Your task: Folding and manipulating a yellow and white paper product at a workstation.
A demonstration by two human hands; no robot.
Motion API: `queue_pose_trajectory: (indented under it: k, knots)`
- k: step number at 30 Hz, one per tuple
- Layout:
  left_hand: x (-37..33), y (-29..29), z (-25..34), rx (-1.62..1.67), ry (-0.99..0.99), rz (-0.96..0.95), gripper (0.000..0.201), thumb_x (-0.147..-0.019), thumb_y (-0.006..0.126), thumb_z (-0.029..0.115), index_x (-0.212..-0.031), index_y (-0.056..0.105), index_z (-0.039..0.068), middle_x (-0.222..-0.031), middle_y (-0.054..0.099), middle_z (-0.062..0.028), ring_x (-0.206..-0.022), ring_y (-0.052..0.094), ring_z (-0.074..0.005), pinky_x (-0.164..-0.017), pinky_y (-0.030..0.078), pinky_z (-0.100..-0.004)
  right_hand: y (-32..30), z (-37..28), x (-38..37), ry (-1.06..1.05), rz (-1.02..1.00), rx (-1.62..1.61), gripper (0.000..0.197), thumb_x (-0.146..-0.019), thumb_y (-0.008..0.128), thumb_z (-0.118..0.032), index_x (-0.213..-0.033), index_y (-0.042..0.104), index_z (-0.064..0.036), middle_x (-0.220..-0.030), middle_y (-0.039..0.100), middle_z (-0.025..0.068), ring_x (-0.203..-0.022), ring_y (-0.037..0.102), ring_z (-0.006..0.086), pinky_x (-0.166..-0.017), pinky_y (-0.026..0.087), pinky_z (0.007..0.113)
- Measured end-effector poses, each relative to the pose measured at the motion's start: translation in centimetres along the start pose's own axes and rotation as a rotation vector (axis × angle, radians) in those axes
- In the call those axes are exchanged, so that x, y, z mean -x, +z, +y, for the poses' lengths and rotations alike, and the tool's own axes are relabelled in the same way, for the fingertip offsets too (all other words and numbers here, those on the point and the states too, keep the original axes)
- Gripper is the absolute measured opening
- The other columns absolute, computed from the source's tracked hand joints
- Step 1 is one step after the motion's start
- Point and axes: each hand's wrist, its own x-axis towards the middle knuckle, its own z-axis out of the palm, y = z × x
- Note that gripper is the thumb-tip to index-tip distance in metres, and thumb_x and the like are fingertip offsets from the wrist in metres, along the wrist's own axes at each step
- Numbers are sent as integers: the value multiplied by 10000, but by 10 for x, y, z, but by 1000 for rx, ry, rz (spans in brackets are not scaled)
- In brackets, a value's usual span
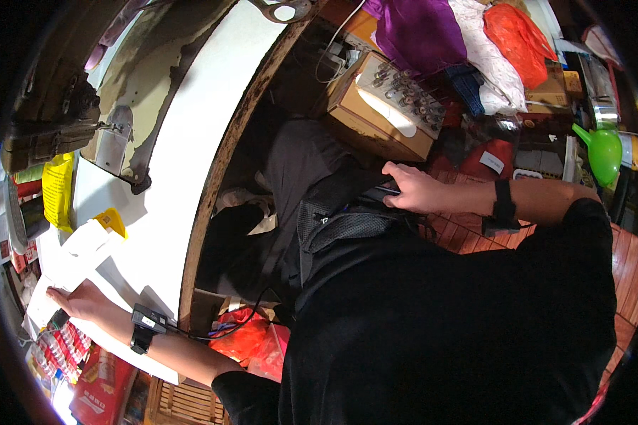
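My left hand point(86, 302) rests over the far-left part of the white tabletop point(181, 163), its fingers curled near a small dark thing point(58, 320) mostly hidden beneath it. Close beside that hand lie red-and-white packets point(62, 348). At my waist, my right hand point(415, 190) grips the upper edge of a black mesh bag point(347, 225), thumb and forefinger on either side of its opening. What lies inside the bag is hidden. Both wrists wear black straps with small devices. A white piece with a yellow end point(110, 223) sits on the tabletop beyond my left hand.
A dark sewing machine point(53, 124) stands at the upper left, a yellow packet point(58, 191) near it. Scissors point(285, 11) lie at the table's far end. Right of the table are a cardboard box point(365, 117), purple cloth point(422, 35) and a green spouted container point(604, 157).
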Motion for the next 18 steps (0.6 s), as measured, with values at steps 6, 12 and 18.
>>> queue_pose_trajectory:
  k: [6, 12, 18]
  knots:
    - [-26, -18, -16, 76, -5, -28, 549, -933, 622, 355, -1339, 515, 1, -1349, 567, -152, -1212, 569, -302, -1062, 427, -439, -18, 0, 8, 22, -39, -88, 727, -782, 785, -286, -1303, 387, 28, -1104, 604, 275, -1013, 622, 384, -849, 497, 428]
    - [-29, -23, -19, 77, -20, -24, 543, -930, 626, 353, -1336, 520, 8, -1348, 568, -151, -1216, 565, -302, -1067, 424, -436, -27, -22, 29, 85, 33, -17, 872, -727, 835, -267, -1371, 320, 17, -1098, 608, 293, -991, 637, 388, -853, 503, 446]
    - [-35, -24, -23, 93, -24, -22, 523, -925, 635, 343, -1327, 533, 24, -1352, 564, -147, -1220, 560, -301, -1068, 420, -436, -39, -40, 44, 74, 35, -6, 878, -724, 834, -224, -1377, 297, 12, -1239, 541, 297, -1178, 546, 430, -995, 457, 465]
